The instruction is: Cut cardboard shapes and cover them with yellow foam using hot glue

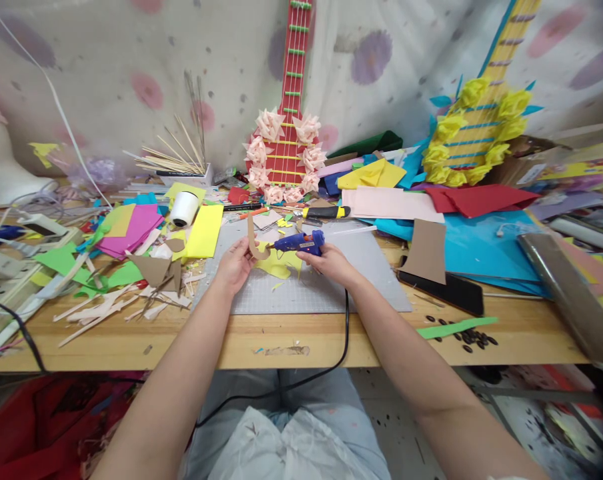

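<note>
In the middle of the head view my right hand [334, 263] is closed around a blue hot glue gun [297, 243], with a clear glue stick [354, 230] coming out of its back end. The gun's nozzle points left, close to a curved strip of brown paper [252, 235]; I cannot tell if they touch. My left hand [235, 264] pinches this strip, which curls at its lower end. Below both hands, yellow paper scraps [276, 265] lie on a grey cutting mat [371, 287].
Behind the mat stand a red paper guitar [291, 157] with pink flowers and a yellow one [474, 137]. Paper scraps [126, 273] and a white roll [184, 209] lie left. Right are a phone [461, 293] and dark beads [474, 339]. The gun's black cord [345, 333] hangs over the table's edge.
</note>
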The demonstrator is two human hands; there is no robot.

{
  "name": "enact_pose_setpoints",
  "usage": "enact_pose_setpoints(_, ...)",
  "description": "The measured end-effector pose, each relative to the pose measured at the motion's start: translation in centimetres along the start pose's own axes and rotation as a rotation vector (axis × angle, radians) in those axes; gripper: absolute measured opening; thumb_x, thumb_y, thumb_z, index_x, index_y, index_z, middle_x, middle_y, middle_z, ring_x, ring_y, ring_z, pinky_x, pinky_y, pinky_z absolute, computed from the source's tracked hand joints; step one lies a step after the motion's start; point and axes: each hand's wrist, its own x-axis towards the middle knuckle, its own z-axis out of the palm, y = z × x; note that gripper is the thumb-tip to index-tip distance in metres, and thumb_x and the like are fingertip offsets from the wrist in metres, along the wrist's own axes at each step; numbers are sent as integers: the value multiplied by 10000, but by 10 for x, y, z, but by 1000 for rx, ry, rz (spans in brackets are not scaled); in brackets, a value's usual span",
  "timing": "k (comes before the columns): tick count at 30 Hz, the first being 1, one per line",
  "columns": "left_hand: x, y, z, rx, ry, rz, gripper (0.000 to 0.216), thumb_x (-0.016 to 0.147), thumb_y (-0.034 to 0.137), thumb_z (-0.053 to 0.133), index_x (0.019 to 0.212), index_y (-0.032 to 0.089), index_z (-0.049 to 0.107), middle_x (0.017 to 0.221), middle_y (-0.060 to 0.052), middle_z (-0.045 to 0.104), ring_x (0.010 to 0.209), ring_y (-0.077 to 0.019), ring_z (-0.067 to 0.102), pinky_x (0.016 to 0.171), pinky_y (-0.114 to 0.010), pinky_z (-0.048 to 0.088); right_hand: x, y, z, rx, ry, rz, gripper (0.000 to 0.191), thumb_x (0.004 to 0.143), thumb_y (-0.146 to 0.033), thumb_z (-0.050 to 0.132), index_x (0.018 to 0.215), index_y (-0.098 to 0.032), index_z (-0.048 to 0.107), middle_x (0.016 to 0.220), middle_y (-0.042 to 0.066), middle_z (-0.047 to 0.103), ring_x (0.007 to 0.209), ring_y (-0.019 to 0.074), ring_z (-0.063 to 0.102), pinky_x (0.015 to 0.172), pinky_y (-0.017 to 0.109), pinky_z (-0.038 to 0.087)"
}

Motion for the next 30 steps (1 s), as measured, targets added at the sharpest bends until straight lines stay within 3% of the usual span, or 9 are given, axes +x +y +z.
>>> enact_pose_setpoints(10, 2, -2, -3, 47, -35, 29, 224, 746, 288, 654, 926, 157, 642, 718, 1, 644, 655, -82, 587, 611, -200, 451, 0, -1, 0, 20, 19, -49, 360, 719, -513, 574, 854, -193, 668, 669, 29, 653, 703, 176, 603, 669, 272, 442)
enact_pose_setpoints(30, 2, -2, -2, 31, -9, 26, 178, 764, 263, 634, 906, 157, 644, 708, 1, 639, 643, -78, 587, 597, -193, 456, -2, -1, -2, -1, -46, -15, 404, 700, -559, 567, 849, -198, 669, 683, 15, 630, 706, 164, 576, 661, 267, 427)
